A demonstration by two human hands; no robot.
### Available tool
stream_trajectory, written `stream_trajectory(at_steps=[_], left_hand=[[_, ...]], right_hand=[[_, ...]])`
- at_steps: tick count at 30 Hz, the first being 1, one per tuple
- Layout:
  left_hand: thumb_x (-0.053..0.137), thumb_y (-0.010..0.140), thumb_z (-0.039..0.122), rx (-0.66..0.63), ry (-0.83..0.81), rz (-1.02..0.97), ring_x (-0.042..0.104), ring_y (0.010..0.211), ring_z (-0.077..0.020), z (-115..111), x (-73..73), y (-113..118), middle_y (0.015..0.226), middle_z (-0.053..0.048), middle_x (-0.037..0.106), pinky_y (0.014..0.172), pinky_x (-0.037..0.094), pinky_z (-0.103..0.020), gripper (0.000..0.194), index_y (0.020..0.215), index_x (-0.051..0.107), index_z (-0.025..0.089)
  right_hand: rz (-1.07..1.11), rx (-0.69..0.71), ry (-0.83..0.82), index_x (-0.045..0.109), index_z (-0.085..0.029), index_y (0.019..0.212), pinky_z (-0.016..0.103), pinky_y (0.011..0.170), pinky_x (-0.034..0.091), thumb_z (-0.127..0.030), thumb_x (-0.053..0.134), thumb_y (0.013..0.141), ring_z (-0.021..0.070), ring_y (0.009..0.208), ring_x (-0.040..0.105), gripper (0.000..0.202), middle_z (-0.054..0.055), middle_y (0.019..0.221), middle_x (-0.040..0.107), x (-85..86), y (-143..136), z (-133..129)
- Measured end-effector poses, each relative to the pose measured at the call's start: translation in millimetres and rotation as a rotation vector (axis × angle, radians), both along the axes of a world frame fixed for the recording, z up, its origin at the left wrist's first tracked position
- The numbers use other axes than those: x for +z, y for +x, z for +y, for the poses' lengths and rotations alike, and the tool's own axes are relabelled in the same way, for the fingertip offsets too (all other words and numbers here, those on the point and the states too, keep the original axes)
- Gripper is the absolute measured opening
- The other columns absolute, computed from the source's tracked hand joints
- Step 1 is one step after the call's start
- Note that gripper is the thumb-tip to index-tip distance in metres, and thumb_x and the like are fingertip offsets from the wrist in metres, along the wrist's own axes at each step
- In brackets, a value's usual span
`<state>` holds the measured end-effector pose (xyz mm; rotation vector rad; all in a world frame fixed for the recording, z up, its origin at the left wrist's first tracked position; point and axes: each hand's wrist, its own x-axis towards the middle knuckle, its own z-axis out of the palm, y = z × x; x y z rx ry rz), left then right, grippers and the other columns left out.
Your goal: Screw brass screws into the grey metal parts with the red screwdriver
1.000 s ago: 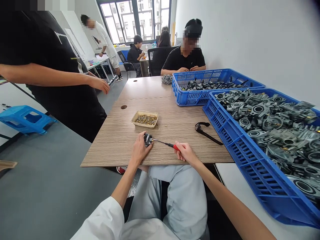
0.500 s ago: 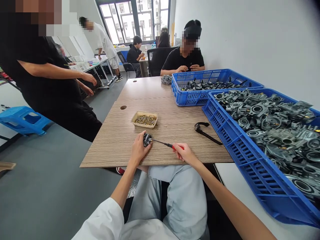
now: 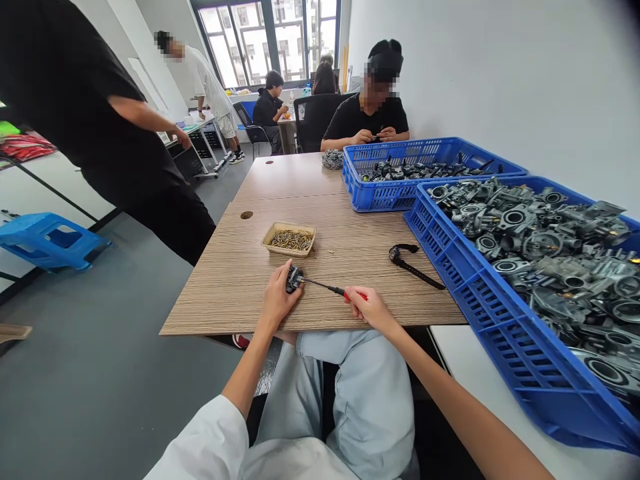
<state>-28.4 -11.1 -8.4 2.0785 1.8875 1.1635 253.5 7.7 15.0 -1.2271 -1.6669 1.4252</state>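
My left hand point(image 3: 278, 298) is closed around a small dark metal carburetor point(image 3: 295, 279) at the front of the wooden table point(image 3: 225, 300). From the right, my right hand point(image 3: 367, 307) grips a screwdriver point(image 3: 334, 289) by its red and black handle. The thin shaft runs leftward, and its tip meets the carburetor's right side near a brass-coloured spot. Just beyond my left hand sits a cream tray point(image 3: 273, 248) full of small brass parts point(image 3: 293, 240). One small loose piece lies on the table to the tray's right.
A black wristwatch point(image 3: 417, 267) lies right of my hands. Two blue crates point(image 3: 465, 283) point(image 3: 370, 197) of metal parts line the right side. A person point(image 3: 367, 123) sits across the table; another, in black point(image 3: 90, 100), stands close to the left edge. A blue stool point(image 3: 47, 233) stands farther left.
The person in black at the left has shifted, with the torso turned and one arm lowered. My hands, the carburetor and the screwdriver stay almost where they were.
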Motion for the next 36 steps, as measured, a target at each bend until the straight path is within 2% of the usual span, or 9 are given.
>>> stream_trajectory(at_steps=[10, 19, 25, 31, 33, 36], left_hand=[[0.07, 0.085, 0.025, 0.011, -0.007, -0.034, 0.058, 0.13, -0.029, 1.4, -0.9, -1.9, 0.137, -0.01, 0.062, 0.114, 0.046, -0.045, 0.08, 0.159, 0.039, 0.026], [0.071, 0.083, 0.024, 0.004, -0.014, -0.052, 0.06, 0.127, -0.0289, 1.7, 0.6, -1.8, 0.134, -0.009, 0.064, 0.113, 0.047, -0.045, 0.08, 0.157, 0.042, 0.025], [0.07, 0.084, 0.023, 0.019, -0.012, -0.028, 0.059, 0.127, -0.0298, 0.1, 3.0, -0.1, 0.135, -0.01, 0.063, 0.113, 0.046, -0.047, 0.079, 0.158, 0.041, 0.026], [0.07, 0.083, 0.022, 0.018, -0.014, -0.019, 0.058, 0.128, -0.03, 0.3, 1.4, -0.8, 0.137, -0.01, 0.063, 0.114, 0.046, -0.046, 0.079, 0.157, 0.043, 0.025], [0.07, 0.083, 0.022, 0.019, -0.013, -0.017, 0.058, 0.128, -0.03, 0.6, 0.2, -1.4, 0.138, -0.009, 0.063, 0.114, 0.046, -0.046, 0.079, 0.157, 0.043, 0.026], [0.07, 0.083, 0.022, 0.026, -0.012, -0.023, 0.057, 0.13, -0.0302, 0.6, -0.7, -1.6, 0.138, -0.009, 0.063, 0.115, 0.045, -0.047, 0.078, 0.156, 0.043, 0.026]], right_hand=[[-0.096, -0.004, 0.236, 0.06, -0.022, 0.073, 0.026, 0.052, 0.038, -0.051, 0.051, 0.101, 0.0139, 0.052, 0.05, 0.042, -0.002, 0.056, 0.056, -6.2, -1.8, -8.4], [-0.154, -0.023, 0.325, 0.061, -0.023, 0.076, 0.028, 0.06, 0.039, -0.049, 0.05, 0.103, 0.0158, 0.055, 0.052, 0.039, -0.003, 0.056, 0.054, -7.2, -2.8, -12.5], [-0.283, -0.005, 0.475, 0.065, -0.024, 0.087, 0.028, 0.064, 0.043, -0.048, 0.05, 0.104, 0.0179, 0.066, 0.062, 0.033, 0.001, 0.074, 0.069, -9.5, 0.3, -15.9], [-0.496, 0.058, 0.718, 0.064, -0.023, 0.094, 0.03, 0.07, 0.046, -0.05, 0.048, 0.107, 0.0218, 0.076, 0.069, 0.034, 0.006, 0.084, 0.073, -12.9, 8.7, -10.3], [-0.517, 0.062, 0.725, 0.065, -0.024, 0.095, 0.03, 0.071, 0.046, -0.05, 0.048, 0.106, 0.0222, 0.078, 0.07, 0.033, 0.006, 0.086, 0.074, -12.5, 10.0, -9.4], [-0.48, 0.056, 0.619, 0.065, -0.025, 0.097, 0.029, 0.07, 0.046, -0.049, 0.05, 0.105, 0.0213, 0.076, 0.069, 0.03, 0.004, 0.086, 0.074, -8.4, 9.0, -10.5]])
